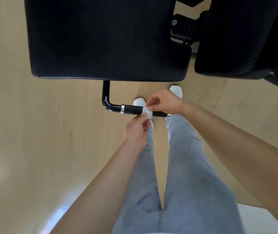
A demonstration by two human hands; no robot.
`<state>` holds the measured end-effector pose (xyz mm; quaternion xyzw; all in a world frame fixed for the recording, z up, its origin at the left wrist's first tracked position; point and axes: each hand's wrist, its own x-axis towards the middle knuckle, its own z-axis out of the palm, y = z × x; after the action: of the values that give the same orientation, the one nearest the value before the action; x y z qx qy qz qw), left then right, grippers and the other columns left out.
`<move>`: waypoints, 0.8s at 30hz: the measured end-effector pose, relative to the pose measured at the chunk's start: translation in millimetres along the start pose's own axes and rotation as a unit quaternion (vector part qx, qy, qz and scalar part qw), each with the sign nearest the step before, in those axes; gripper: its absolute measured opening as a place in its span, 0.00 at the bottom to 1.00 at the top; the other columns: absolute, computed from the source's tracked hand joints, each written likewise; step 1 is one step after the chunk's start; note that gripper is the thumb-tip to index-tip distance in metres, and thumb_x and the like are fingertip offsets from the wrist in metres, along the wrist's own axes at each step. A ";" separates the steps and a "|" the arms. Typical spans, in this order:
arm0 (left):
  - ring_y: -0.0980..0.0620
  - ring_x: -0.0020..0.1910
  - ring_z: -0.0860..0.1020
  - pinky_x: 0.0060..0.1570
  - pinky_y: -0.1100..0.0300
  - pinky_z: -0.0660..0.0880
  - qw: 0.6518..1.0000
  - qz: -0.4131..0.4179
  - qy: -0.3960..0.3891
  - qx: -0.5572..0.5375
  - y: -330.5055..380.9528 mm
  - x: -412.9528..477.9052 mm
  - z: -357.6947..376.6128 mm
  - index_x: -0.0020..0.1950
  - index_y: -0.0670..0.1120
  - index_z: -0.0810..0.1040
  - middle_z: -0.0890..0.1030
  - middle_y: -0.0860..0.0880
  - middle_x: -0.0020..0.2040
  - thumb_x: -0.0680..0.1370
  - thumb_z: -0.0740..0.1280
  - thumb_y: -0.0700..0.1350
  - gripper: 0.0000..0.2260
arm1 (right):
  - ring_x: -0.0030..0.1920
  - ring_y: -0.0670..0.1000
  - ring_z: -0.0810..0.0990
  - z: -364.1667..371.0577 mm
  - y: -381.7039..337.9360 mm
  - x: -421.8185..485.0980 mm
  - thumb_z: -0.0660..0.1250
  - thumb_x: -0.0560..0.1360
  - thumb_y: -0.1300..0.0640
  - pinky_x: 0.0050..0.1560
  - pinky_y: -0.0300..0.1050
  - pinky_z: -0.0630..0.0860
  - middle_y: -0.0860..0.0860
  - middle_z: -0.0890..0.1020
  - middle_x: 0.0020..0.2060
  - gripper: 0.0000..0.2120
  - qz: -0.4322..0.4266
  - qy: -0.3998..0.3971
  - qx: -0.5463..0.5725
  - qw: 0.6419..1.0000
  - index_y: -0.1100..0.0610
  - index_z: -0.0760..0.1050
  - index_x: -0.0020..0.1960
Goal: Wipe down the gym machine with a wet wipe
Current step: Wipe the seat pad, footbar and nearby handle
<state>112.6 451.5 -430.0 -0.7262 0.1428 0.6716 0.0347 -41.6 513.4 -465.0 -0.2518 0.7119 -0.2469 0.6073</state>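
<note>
1. Head view: a person stands over a gym machine's handle, which juts out below the black seat pad above a pale wooden floor.
2. The wet wipe lies across the handle's dark sleeve. The left hand pinches its near edge and the right hand its far edge, each grip narrowed to thumb and fingertips.
3. Holding both edges likely keeps the wipe stretched over the bar, ready for rubbing along it.
</note>
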 end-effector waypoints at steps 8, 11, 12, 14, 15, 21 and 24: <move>0.54 0.50 0.80 0.51 0.63 0.77 0.992 -0.022 -0.065 0.102 -21.4 16.0 15.7 0.54 0.48 0.81 0.83 0.51 0.49 0.80 0.71 0.40 0.05 | 0.49 0.44 0.80 -13.3 31.0 -11.9 0.72 0.77 0.60 0.49 0.32 0.73 0.48 0.85 0.51 0.11 0.032 -0.023 -0.054 0.998 0.54 0.83 0.59; 0.56 0.50 0.80 0.50 0.64 0.76 0.989 -0.036 -0.085 0.118 -30.0 19.1 23.0 0.63 0.48 0.80 0.83 0.53 0.52 0.81 0.70 0.41 0.11 | 0.51 0.45 0.81 -17.4 43.7 -18.7 0.72 0.78 0.61 0.53 0.36 0.76 0.49 0.85 0.52 0.11 0.050 -0.023 -0.054 0.997 0.54 0.83 0.60; 0.57 0.51 0.80 0.50 0.64 0.76 0.988 -0.042 -0.090 0.122 -32.4 18.7 25.6 0.64 0.48 0.80 0.83 0.53 0.53 0.81 0.70 0.41 0.12 | 0.51 0.46 0.81 -18.7 47.5 -21.6 0.71 0.78 0.61 0.54 0.36 0.76 0.49 0.85 0.53 0.12 0.054 -0.022 -0.054 0.997 0.55 0.83 0.60; 0.57 0.52 0.80 0.51 0.63 0.76 0.985 -0.056 -0.098 0.130 -36.9 17.5 31.1 0.62 0.49 0.79 0.83 0.53 0.54 0.82 0.69 0.42 0.10 | 0.52 0.46 0.81 -19.9 53.7 -26.9 0.71 0.78 0.62 0.49 0.30 0.73 0.50 0.85 0.55 0.12 0.062 -0.013 -0.051 0.997 0.55 0.82 0.61; 0.57 0.52 0.80 0.52 0.63 0.76 0.984 -0.063 -0.100 0.133 -38.9 17.0 34.0 0.61 0.49 0.79 0.83 0.53 0.54 0.82 0.69 0.42 0.09 | 0.52 0.46 0.80 -19.9 56.0 -28.8 0.70 0.79 0.62 0.48 0.28 0.71 0.50 0.85 0.55 0.12 0.066 -0.006 -0.046 0.997 0.55 0.82 0.61; 0.55 0.51 0.80 0.54 0.64 0.77 0.991 -0.018 -0.070 0.109 -39.3 20.8 31.4 0.64 0.44 0.81 0.83 0.50 0.54 0.80 0.70 0.38 0.12 | 0.53 0.46 0.82 -7.8 47.4 -25.0 0.70 0.79 0.61 0.48 0.27 0.71 0.49 0.85 0.54 0.11 0.057 0.021 0.001 0.998 0.56 0.83 0.60; 0.54 0.49 0.79 0.49 0.64 0.77 0.995 0.003 -0.054 0.087 -22.3 19.7 14.5 0.58 0.43 0.82 0.83 0.48 0.52 0.79 0.72 0.37 0.09 | 0.47 0.42 0.80 0.1 26.4 -16.1 0.70 0.79 0.62 0.43 0.24 0.72 0.47 0.83 0.49 0.11 0.031 0.014 0.018 0.999 0.57 0.83 0.61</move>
<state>105.4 473.2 -453.9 -0.6827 0.2009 0.6949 0.1039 -40.8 543.9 -470.4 -0.2149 0.7231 -0.2444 0.6092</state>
